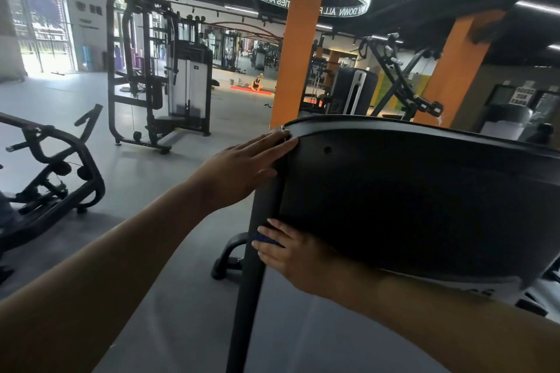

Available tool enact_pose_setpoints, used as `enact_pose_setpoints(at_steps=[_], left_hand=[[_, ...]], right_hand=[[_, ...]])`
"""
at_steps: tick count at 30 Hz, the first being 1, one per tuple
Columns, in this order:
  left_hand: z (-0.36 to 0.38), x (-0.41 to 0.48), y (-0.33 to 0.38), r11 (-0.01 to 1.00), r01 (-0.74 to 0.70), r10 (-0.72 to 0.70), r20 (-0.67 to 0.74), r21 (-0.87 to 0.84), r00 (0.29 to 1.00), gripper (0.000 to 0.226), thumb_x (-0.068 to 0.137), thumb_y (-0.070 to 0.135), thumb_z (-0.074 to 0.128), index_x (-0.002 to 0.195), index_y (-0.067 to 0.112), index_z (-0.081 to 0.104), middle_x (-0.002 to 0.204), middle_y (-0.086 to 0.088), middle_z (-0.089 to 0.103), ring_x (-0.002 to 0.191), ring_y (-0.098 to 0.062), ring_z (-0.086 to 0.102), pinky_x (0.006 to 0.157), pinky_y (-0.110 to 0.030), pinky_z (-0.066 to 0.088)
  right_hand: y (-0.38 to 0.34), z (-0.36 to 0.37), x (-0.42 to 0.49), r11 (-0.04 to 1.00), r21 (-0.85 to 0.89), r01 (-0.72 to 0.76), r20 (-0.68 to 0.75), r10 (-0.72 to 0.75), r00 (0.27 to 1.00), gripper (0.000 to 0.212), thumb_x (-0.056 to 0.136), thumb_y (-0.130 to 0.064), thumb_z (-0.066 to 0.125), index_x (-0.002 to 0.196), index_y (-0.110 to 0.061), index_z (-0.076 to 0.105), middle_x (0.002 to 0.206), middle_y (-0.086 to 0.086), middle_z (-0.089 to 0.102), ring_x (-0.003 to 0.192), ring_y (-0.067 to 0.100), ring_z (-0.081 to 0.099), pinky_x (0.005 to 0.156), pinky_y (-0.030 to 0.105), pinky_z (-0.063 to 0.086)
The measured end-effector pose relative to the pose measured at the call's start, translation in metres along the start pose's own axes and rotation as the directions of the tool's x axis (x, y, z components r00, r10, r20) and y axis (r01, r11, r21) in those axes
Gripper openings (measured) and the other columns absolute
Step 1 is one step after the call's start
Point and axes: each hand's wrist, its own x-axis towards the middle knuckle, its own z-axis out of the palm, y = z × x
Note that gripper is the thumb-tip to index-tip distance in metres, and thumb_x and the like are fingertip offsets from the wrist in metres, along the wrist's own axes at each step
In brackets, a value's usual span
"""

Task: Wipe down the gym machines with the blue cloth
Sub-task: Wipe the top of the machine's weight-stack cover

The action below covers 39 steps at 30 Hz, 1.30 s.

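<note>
**A:** Where's the cloth rn?

**B:** The small blue cloth [268,240] is under your right hand [291,251]. It's low on the left edge of the dark curved plastic machine panel [409,191], right where that meets the dark grey upright metal post [257,281]. Only a sliver shows btwn your fingers; the rest is hidden.

**A:** And my hands?

**B:** Well apart. Your left hand [242,166] lies flat, fingers straight, on the panel's top-left corner. It's holding nothing and looks like a brace. Your right fingers are spread and fairly straight, pressing the cloth to the surface, not balled round it.

**A:** So how do I do this pass well?

**B:** IMO:
- Spread the cloth out more. As it sits, bare skin touches the panel as much as fabric does, and that'll prob smear.
- Push w/ the palm, not the fingertips.
- Run up the left edge along the panel/post seam toward the top-left corner.
- Then take overlapping strokes across the face toward the right edge.
- Lift the left hand when you reach that corner so the patch under it gets wiped too.
- Give the small round hole [327,150] near that corner an extra dab.
</note>
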Motion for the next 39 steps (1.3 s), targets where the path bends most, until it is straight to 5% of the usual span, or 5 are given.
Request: enact_pose_setpoints(at_steps=[7,15,27,32,39], left_hand=[[0.0,-0.003,0.014,0.957,-0.088,0.127,-0.126,0.277,0.984,0.079,0.108,0.041,0.064,0.174,0.033,0.022,0.184,0.002,0.009,0.169,-0.025,0.017,0.135,-0.055,0.022],[0.029,0.021,0.079,0.957,-0.133,0.184,-0.186,0.256,0.965,0.072,0.107,0.044,0.065,0.171,0.036,0.033,0.182,0.004,0.017,0.168,-0.043,0.008,0.129,-0.067,0.026],[0.038,0.018,0.104,0.98,-0.004,0.041,-0.181,0.201,0.983,0.077,0.105,0.028,0.071,0.171,0.027,0.033,0.183,-0.004,0.014,0.167,-0.049,-0.002,0.13,-0.072,0.02],[0.048,0.017,0.125,0.98,0.121,-0.09,-0.193,0.155,0.977,0.068,0.112,0.045,0.055,0.172,0.027,0.03,0.184,-0.003,0.009,0.168,-0.046,0.0,0.123,-0.076,0.032],[0.073,0.02,0.175,0.977,0.171,-0.136,-0.248,0.124,0.959,0.085,0.107,0.057,0.055,0.175,0.024,0.015,0.184,-0.005,0.004,0.168,-0.043,-0.001,0.127,-0.077,0.022]], right_hand=[[0.049,-0.03,-0.068,0.877,0.195,-0.44,-0.162,0.471,0.867,0.092,0.099,-0.027,0.058,0.175,-0.02,0.007,0.182,0.006,-0.008,0.167,0.037,-0.009,0.132,0.064,-0.008],[0.059,-0.007,-0.144,0.951,0.122,-0.284,-0.165,0.301,0.939,0.066,0.109,-0.009,0.018,0.175,-0.018,0.011,0.183,0.004,0.002,0.168,0.034,0.006,0.134,0.055,0.008],[0.079,0.012,-0.194,0.946,0.174,-0.273,-0.279,0.313,0.908,0.085,0.103,-0.015,0.058,0.175,-0.023,0.014,0.183,0.0,0.002,0.168,0.033,0.001,0.133,0.061,-0.007],[0.124,-0.002,-0.218,0.748,0.322,-0.581,-0.347,0.664,0.662,0.09,0.094,-0.005,0.067,0.172,-0.024,0.026,0.181,-0.001,0.014,0.168,0.035,0.006,0.131,0.07,0.0],[0.1,0.021,-0.234,0.929,0.217,-0.299,-0.284,0.353,0.891,0.098,0.094,-0.016,0.062,0.175,-0.025,0.009,0.183,-0.002,-0.003,0.168,0.03,-0.005,0.131,0.063,-0.011]])
